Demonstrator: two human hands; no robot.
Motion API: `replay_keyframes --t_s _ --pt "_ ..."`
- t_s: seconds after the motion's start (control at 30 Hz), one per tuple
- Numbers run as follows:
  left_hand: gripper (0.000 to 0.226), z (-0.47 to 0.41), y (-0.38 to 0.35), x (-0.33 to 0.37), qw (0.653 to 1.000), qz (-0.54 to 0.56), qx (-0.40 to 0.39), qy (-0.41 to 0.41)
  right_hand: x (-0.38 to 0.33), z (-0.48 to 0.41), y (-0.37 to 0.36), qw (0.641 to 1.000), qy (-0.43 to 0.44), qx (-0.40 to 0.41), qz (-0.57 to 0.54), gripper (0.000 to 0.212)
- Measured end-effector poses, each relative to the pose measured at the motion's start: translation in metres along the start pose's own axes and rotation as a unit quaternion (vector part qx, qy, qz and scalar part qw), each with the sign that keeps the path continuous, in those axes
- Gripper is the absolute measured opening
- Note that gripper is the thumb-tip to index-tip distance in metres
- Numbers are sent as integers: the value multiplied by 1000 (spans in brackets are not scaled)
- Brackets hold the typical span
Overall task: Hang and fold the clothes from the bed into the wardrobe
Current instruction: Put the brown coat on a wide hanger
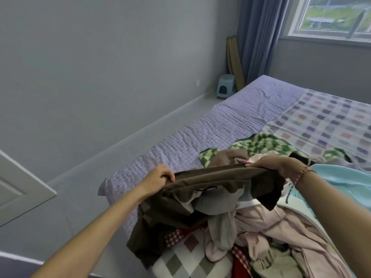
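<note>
A dark brown garment [212, 183] is stretched between both hands above the clothes pile on the bed [230, 121]. My left hand [160, 176] grips its left edge, and my right hand [281, 164] grips its right edge. The rest of the garment hangs down to the left over the pile. Under it lie a pink garment [281, 227], a grey-white piece [220, 227], a green checked blanket [267, 144] and a light blue item [341, 181].
The bed has a purple patterned sheet and a checked cover [329, 121] at the right. A small blue stool [225, 86] stands in the far corner by the curtain [259, 37]. A white door panel [18, 187] shows at the left. Grey floor runs along the bed's left side.
</note>
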State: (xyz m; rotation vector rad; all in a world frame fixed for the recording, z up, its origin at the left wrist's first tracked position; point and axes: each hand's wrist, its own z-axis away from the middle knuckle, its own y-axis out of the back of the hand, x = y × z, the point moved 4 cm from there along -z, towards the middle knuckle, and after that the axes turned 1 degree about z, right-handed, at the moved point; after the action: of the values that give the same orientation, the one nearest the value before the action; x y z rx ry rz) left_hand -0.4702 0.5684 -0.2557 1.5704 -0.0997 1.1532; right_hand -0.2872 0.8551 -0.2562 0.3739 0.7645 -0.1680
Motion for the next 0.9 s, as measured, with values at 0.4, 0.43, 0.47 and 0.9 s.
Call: replay_keyframes --t_s 0.4,0.43,0.47,0.9 --pt "29 -57 -108 54 876 -446 -160 -90 126 -48 60 976 -35 204 -69 16" --pt "24 -64 -109 56 877 -449 -144 -88 137 -50 67 969 -40 233 -76 14" --pt "24 -75 -112 58 882 -447 -127 -85 150 -51 81 956 -44 280 -78 15" --pt "22 -99 -91 31 910 -375 146 -100 243 -103 109 923 -143 236 270 68"
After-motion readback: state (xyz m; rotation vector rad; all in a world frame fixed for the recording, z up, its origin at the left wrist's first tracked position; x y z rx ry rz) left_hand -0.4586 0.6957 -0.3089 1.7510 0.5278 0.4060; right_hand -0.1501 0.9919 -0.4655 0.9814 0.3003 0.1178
